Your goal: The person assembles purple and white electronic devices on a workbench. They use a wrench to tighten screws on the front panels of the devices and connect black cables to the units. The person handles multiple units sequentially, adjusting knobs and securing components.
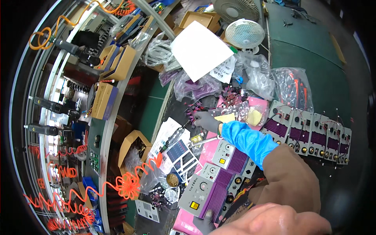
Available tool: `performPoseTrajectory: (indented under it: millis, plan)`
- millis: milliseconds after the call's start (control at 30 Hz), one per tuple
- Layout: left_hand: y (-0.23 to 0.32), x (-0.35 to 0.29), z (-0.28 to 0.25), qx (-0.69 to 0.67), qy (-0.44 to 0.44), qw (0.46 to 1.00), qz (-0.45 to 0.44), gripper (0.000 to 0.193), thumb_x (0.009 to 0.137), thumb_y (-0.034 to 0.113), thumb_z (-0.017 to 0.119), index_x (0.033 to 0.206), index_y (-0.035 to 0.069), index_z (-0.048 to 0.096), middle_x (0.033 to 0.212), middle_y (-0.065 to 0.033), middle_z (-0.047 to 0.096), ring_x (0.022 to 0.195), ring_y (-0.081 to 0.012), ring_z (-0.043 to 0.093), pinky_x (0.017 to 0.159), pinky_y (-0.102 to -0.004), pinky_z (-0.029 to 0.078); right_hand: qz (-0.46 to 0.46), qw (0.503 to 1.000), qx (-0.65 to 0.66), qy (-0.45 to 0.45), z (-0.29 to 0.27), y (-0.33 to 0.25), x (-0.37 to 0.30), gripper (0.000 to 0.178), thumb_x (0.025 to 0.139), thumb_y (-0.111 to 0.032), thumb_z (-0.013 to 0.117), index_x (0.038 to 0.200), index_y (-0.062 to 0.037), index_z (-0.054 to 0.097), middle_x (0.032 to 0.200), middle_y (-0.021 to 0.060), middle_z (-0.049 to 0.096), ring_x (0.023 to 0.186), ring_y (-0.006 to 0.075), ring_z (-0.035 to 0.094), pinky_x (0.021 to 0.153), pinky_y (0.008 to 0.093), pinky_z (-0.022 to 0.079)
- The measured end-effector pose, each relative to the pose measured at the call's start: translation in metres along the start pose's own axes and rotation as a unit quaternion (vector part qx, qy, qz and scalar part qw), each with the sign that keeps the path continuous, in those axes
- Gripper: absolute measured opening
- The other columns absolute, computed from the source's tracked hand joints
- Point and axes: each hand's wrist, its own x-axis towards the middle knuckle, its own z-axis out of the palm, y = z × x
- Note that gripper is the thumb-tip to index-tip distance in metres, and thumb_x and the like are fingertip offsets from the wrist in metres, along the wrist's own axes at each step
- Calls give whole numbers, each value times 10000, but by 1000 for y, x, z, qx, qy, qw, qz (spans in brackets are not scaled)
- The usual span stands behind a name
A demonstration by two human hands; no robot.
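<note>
My right hand (207,121), in a grey glove and blue sleeve, reaches across the bench to a bundle of thin wires with pink and purple parts (192,110). Its fingers are bent at the bundle, and their tips are partly hidden. Down at the lower edge, my gloved left hand (205,223) rests against the near corner of a grey-and-purple welding machine (196,192), mostly hidden below the machine. This machine has a knob and a yellow switch on its front. Behind it stands a similar machine (225,153), partly under my right arm.
Several grey-and-purple units (309,135) stand in a row at the right. A white sheet (201,51), plastic bags (256,76) and a fan (244,34) fill the far side. Orange coiled hoses (129,186) hang at left, near a cup (172,179) and a vented plate (147,210).
</note>
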Motion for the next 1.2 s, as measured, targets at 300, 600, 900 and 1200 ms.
performPoseTrajectory:
  millis: [300, 600, 900, 1200]
  plan:
    - [-27, 41, -16, 87, -141, 975, 150, 617, 800, 343, 803, 1216, -66, 601, 1054, -116, 674, 900, -193, 605, 800, -337, 481, 52, 934, 334, -117, -66, -54, -189, 228, 978, -173, 545, 1122, 1, 576, 989, 91, 655, 805, 148, 666, 666, 291, 566]
    - [-44, 35, -1, -15, -290, 945, 149, 479, 798, 281, 820, 1104, -48, 656, 960, -89, 702, 803, -150, 641, 701, -290, 524, -59, 947, 295, 111, -97, -65, -356, 166, 960, -6, 526, 1087, 36, 623, 983, 130, 683, 893, 192, 690, 809, 312, 570]
    - [-63, 22, -4, -43, -360, 925, 114, 605, 838, 276, 773, 1283, -71, 556, 1163, -121, 658, 1030, -195, 621, 922, -339, 491, -333, 911, 178, 167, -54, -118, -433, 128, 948, -16, 620, 1073, 10, 618, 1072, 152, 649, 990, 228, 665, 861, 363, 557]
    - [-65, 2, -9, -83, -424, 895, 108, 551, 856, 239, 764, 1273, -67, 574, 1184, -129, 670, 1064, -177, 629, 948, -328, 489, -284, 928, 113, 213, -18, -116, -464, 157, 937, -36, 652, 1080, 24, 631, 1078, 160, 661, 936, 211, 688, 833, 321, 569]
